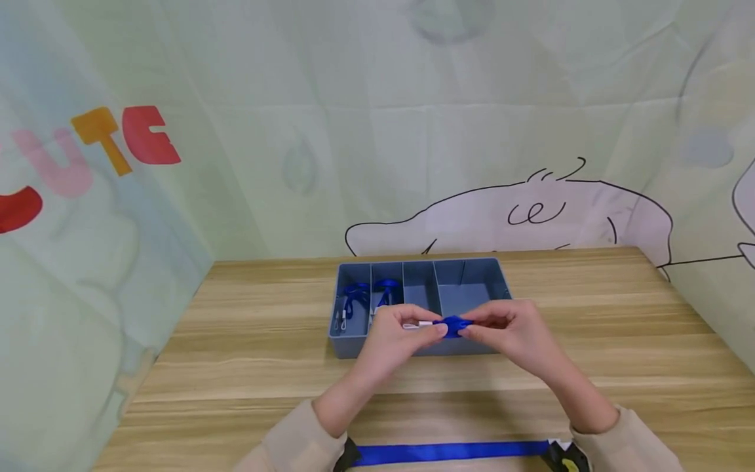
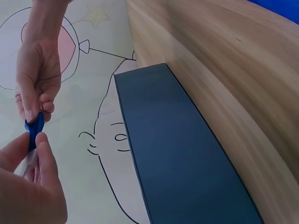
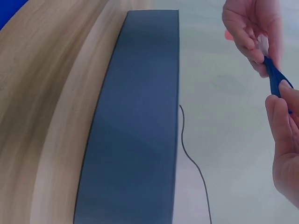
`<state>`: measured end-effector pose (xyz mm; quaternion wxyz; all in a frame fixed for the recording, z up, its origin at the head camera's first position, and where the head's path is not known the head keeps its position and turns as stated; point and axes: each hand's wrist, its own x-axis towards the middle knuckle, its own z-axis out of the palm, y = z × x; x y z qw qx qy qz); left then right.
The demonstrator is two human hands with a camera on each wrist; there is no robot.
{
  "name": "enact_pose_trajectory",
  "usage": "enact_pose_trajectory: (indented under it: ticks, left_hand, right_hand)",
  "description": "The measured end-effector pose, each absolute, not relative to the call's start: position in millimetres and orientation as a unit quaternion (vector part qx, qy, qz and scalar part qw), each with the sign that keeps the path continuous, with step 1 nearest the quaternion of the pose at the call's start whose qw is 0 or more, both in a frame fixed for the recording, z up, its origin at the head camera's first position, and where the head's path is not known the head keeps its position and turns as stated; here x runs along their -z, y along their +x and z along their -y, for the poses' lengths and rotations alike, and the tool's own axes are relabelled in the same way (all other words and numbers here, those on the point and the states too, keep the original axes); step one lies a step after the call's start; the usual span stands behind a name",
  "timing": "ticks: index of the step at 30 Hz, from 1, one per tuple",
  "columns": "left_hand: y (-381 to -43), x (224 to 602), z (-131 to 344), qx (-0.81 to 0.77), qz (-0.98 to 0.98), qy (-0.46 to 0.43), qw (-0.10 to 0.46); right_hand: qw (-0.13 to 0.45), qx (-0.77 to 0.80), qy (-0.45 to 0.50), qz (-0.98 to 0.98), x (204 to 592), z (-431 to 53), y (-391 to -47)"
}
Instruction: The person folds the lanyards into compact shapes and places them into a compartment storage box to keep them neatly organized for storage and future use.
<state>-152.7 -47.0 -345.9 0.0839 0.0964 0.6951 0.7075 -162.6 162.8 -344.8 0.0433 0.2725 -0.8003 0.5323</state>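
Observation:
Both hands meet in the air over the front edge of a grey-blue compartment box (image 1: 466,345). Between them is a bunched blue lanyard (image 1: 455,325) with a white clip-like end (image 1: 416,325). My left hand (image 1: 400,333) pinches the lanyard near that end, which points left across the fingers. From the other side, my right hand (image 1: 514,331) pinches the blue band between thumb and fingers. In the left wrist view the blue piece (image 2: 34,129) runs from one set of fingertips to the other. Much of it is hidden by the fingers.
Two blue lanyards (image 1: 356,293) (image 1: 386,286) lie in the box's left compartments. Two further compartments stand to the right. A flat blue strap (image 1: 448,452) stretches across the wooden table (image 1: 236,367) near the front. Behind rises a printed cloth backdrop (image 1: 377,131).

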Motion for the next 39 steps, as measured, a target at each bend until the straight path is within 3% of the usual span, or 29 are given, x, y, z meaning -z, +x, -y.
enact_pose_trajectory:
  ticks: [15, 25, 32, 39]
  left_hand:
    - [-153, 354, 56, -0.745, -0.652, 0.079, 0.119]
    - [-158, 361, 60, -0.746, -0.65, 0.077, 0.121]
    - [-163, 365, 65, -0.748, -0.648, 0.069, 0.124]
    - [-168, 370, 72, -0.736, -0.665, 0.061, 0.111]
  right_hand:
    - [-0.046, -0.55, 0.245, 0.797, 350, -162, -167]
    - [-0.082, -0.519, 0.328, 0.785, 352, -174, -179]
    - [-0.069, -0.517, 0.231, 0.821, 354, -195, -193]
    - [-0.02, -0.511, 0.126, 0.85, 365, -219, -214]
